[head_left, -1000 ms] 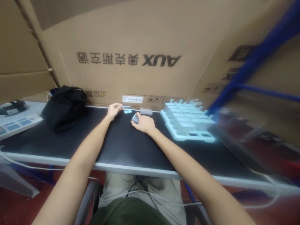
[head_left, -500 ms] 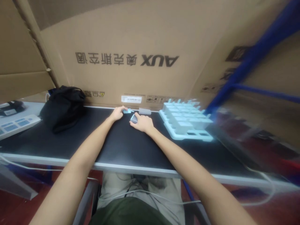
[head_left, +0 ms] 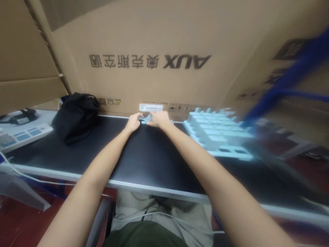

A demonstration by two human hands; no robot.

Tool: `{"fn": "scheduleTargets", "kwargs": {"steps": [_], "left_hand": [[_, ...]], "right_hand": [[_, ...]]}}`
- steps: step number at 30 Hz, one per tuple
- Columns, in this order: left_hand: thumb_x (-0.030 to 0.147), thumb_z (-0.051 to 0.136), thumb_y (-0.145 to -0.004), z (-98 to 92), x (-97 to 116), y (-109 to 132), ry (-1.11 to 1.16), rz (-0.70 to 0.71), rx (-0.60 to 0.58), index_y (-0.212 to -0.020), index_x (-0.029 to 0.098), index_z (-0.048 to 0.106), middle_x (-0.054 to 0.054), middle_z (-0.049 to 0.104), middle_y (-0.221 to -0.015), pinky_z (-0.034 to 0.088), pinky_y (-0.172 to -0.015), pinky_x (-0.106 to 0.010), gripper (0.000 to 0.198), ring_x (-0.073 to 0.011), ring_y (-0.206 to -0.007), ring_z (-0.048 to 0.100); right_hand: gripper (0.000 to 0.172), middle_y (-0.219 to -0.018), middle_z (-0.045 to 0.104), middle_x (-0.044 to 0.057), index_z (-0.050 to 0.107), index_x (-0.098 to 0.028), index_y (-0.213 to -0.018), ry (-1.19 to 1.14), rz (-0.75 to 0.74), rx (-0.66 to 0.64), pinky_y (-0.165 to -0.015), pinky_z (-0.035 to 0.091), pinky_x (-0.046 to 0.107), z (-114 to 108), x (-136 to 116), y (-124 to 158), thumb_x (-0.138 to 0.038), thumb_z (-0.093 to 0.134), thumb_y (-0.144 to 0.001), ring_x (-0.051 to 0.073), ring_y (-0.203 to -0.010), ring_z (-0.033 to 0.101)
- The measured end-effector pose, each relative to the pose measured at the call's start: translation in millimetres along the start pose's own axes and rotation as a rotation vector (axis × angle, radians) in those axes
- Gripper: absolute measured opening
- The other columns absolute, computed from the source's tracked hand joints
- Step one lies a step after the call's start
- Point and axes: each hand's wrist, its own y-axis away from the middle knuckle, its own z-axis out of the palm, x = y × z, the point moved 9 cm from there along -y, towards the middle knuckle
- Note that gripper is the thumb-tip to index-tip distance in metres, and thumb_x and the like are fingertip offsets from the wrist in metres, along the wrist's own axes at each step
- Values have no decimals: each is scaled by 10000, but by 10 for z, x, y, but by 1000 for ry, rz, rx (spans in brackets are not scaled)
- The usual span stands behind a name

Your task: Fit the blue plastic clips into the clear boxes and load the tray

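Observation:
At the far edge of the black tabletop (head_left: 154,154) my hands are close together. My left hand (head_left: 133,122) has its fingers closed on a small light-blue piece (head_left: 143,121) lying on the table; its exact shape is too small to make out. Between thumb and fingers of my right hand (head_left: 159,119) is a small flat grey-blue block (head_left: 149,117), tilted over the light-blue piece. Whether the two touch, I cannot tell. A second grey block is almost wholly hidden behind my right hand.
A light-blue rack (head_left: 223,150) with rows of blocks stands to the right. On the left sit a black cloth bag (head_left: 75,118) and a white panel with blue labels (head_left: 28,135). A large cardboard box (head_left: 144,31) rises directly behind the table; blue metal bars (head_left: 290,82) stand at right.
My right hand has carried the grey-blue block away from me, up to the light-blue piece by my left hand. The view has shifted slightly, so everything sits a little differently in the picture.

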Motion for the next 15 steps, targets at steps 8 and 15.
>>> {"fn": "scheduleTargets", "kwargs": {"steps": [8, 15], "left_hand": [[-65, 492, -839, -214, 58, 41, 48, -71, 193, -1068, 177, 776, -87, 819, -1125, 576, -1046, -380, 438, -222, -1043, 778], [-35, 491, -900, -122, -22, 11, 11, -154, 177, -1106, 169, 756, -99, 811, -1155, 557, -1100, -370, 393, -210, -1118, 763]], "right_hand": [[649, -1253, 752, 211, 626, -188, -1419, 66, -52, -86, -925, 523, 413, 145, -28, 45, -584, 567, -908, 363, -1191, 717], [680, -1285, 738, 225, 621, -188, -1433, 106, -84, -120, -947, 513, 438, 170, -16, 1, -615, 549, -910, 379, -1231, 697]]}}
